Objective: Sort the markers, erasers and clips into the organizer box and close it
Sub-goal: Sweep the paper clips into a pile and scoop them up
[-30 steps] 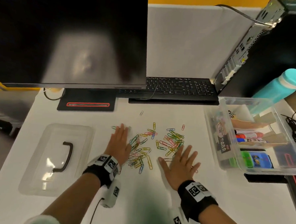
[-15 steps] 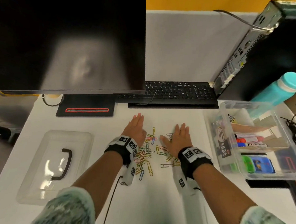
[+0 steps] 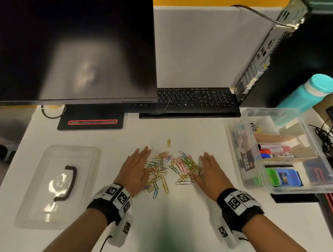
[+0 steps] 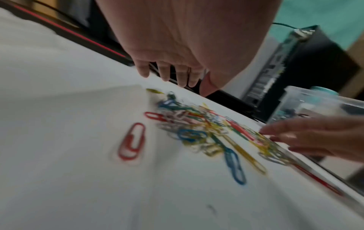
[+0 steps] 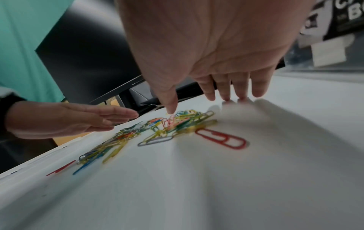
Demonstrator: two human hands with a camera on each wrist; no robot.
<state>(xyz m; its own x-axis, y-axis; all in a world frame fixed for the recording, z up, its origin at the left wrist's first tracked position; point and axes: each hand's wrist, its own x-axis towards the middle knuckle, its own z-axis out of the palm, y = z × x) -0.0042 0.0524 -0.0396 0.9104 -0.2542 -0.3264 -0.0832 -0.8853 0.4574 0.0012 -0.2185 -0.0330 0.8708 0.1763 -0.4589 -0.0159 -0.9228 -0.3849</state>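
A heap of coloured paper clips (image 3: 171, 167) (image 4: 201, 130) (image 5: 173, 124) lies on the white table between my hands. My left hand (image 3: 138, 167) (image 4: 177, 68) is flat and open on the heap's left side, fingers straight. My right hand (image 3: 207, 170) (image 5: 228, 87) is flat and open on its right side, fingertips on the table. One yellow clip (image 3: 168, 142) lies apart behind the heap. The clear organizer box (image 3: 329, 171) stands open at the right, with markers (image 3: 272, 151) and green and blue erasers (image 3: 282, 177) in its compartments. Its clear lid (image 3: 43, 177) with a black handle lies at the left.
A black monitor (image 3: 69, 43) and its stand (image 3: 90, 120) fill the back left. A keyboard (image 3: 194, 100) lies behind the clips. A computer tower (image 3: 262, 53) and a teal bottle (image 3: 308, 94) stand at the back right. Black cables (image 3: 327, 142) lie beside the box.
Both hands drew back from the far side of the clips and spread apart to the heap's two sides. The clips now lie bunched closer together between them.
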